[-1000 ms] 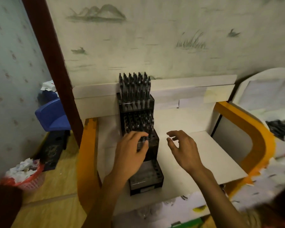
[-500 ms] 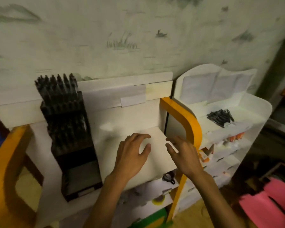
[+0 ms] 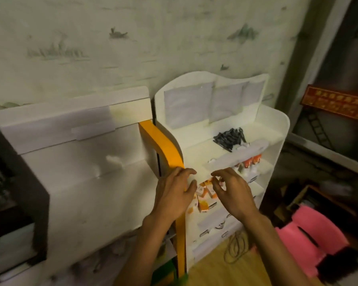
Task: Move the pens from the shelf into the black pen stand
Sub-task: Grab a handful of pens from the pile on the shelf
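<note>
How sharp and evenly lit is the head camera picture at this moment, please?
Head view: dim, warm light, brightest on the white shelf; the pile of black pens is soft but readable; the black pen stand at the left edge is smeared by motion blur; the right side falls into shadow; wide-angle bending curves the wall edges; the left hand and right hand are fairly sharp.

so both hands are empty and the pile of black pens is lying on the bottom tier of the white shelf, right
Not quite. The head view shows the pile of black pens on the top tier of the white shelf, not the bottom one. The rest holds: the left hand and right hand are both empty, fingers loosely spread, lower in the picture than the pens.
</note>
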Demonstrator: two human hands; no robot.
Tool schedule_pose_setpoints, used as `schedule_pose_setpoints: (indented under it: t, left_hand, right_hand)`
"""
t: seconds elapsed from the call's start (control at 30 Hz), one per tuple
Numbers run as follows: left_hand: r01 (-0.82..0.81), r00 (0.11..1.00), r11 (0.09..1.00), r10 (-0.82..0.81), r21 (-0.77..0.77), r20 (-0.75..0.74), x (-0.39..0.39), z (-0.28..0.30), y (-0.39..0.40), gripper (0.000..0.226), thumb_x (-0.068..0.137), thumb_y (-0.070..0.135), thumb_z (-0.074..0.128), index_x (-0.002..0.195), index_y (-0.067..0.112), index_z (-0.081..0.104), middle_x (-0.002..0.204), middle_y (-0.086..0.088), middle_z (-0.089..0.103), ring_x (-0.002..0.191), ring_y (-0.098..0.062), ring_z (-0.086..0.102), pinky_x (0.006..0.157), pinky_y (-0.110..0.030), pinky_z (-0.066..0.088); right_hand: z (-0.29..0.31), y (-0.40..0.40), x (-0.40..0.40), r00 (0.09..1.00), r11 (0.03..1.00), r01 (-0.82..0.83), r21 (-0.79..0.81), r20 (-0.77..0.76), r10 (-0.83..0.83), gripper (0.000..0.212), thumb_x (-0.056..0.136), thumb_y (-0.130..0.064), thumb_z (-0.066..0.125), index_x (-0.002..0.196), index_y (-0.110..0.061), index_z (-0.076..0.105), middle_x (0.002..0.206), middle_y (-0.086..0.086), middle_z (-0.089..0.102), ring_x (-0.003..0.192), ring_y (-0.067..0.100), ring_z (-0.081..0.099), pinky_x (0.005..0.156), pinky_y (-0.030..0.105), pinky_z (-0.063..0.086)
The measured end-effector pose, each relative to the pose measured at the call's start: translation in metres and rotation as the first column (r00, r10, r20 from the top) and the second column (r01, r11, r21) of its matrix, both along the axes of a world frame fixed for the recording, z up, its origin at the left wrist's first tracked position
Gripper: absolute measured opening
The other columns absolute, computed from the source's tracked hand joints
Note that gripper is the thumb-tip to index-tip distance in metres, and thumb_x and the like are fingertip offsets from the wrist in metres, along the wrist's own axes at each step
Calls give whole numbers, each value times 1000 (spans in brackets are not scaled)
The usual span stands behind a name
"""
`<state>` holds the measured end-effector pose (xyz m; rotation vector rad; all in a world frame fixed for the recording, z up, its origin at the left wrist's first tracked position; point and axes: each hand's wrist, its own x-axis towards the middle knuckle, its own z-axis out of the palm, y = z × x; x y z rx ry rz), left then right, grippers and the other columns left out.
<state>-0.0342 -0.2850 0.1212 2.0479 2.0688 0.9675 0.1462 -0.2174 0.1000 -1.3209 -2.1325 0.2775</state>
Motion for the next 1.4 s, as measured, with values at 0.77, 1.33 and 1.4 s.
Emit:
schedule_pose_setpoints:
  t: [0.77,1.33,1.4]
  left_hand:
    - [-160,986,976,150,-146,-78,87,-56,310,34,99,41,44,131,37,54,134,7,56,120,-16,52,101,-36,39]
    - [-302,951,880,308,-367,-44,108,-110,417,36,98,47,44,132,36,52,127,5,57,116,-17,52,95,-36,37]
    - [-342,934,850,354,-401,-45,112,-117,434,37,98,47,45,131,35,52,126,5,58,115,-17,53,94,-36,38]
  right_hand:
    - [-46,307,94,965,999,-14,-45,261,25,30,95,-27,58,124,-25,63,127,0,62,107,20,63,89,36,54]
    - [-79,458,85,956,950,-265,-167,87,282,22,92,-13,63,113,-14,68,110,7,63,94,25,62,78,31,49]
    - [-81,477,87,944,937,-298,-180,87,317,23,92,-14,63,115,-14,67,112,7,62,97,25,62,81,30,47]
